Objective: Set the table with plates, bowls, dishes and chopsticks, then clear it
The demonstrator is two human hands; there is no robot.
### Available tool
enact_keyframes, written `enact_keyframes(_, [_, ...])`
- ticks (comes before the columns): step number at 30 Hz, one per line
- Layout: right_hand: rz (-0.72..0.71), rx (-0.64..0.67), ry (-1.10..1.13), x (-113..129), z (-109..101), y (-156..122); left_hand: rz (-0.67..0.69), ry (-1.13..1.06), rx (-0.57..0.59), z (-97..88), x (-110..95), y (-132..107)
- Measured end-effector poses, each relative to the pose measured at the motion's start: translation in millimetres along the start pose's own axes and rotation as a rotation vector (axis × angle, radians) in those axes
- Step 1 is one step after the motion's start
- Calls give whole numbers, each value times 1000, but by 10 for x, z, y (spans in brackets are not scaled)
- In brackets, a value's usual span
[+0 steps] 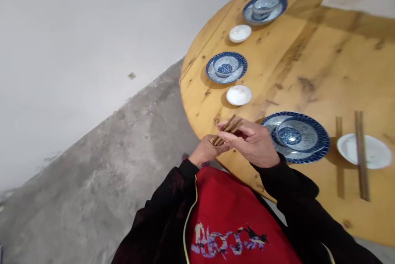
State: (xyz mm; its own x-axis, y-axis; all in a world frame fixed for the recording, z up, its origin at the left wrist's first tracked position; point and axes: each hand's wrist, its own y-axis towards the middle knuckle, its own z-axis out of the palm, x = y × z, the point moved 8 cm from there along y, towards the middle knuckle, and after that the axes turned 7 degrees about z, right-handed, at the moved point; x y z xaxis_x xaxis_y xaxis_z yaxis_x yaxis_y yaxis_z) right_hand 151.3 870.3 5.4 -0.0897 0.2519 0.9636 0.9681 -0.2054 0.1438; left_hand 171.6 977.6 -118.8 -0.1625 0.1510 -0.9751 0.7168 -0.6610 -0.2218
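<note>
Brown wooden chopsticks (pixel 226 131) sit bunched over the edge of a round pine table (pixel 308 70) — L hand (pixel 206 150) curled snug round their lower ends, R hand (pixel 249 142) half open, fingers pinching higher up. Next to R hand, blue-and-white plate w/ bowl (pixel 321 140); past it, 2nd pair (pixel 361 155) across white saucer (pixel 370 151). Two farther plate sets (pixel 226 67) (pixel 264 7) w/ small white dishes (pixel 239 95) (pixel 240 33) — no sticks by them.

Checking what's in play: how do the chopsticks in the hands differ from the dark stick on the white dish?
The held chopsticks are a small bundle gripped by the left hand and right hand, while the dark stick lies untouched. The held chopsticks slant above the table, whereas the dark stick lies flat across the white dish. The bundle shows several sticks; the dark stick looks single. Both are slim and brown.
</note>
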Motion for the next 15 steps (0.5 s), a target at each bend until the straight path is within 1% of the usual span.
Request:
enact_keyframes(2, [-81,-89,-87,120,-65,48,46,53,25,-59,-10,206])
enact_keyframes(4, [-143,-157,-140,193,-89,113,94,92,64,-124,-62,402])
enact_keyframes(8, [-218,-256,-225,225,-41,301,199,130,117,-277,-178,780])
enact_keyframes(11, [-199,-328,-292,159,35,475,267,207,144,-402,-188,1053])
enact_keyframes(15, [-132,-398,-344,21,176,709,325,319,220,-560,-135,1346])
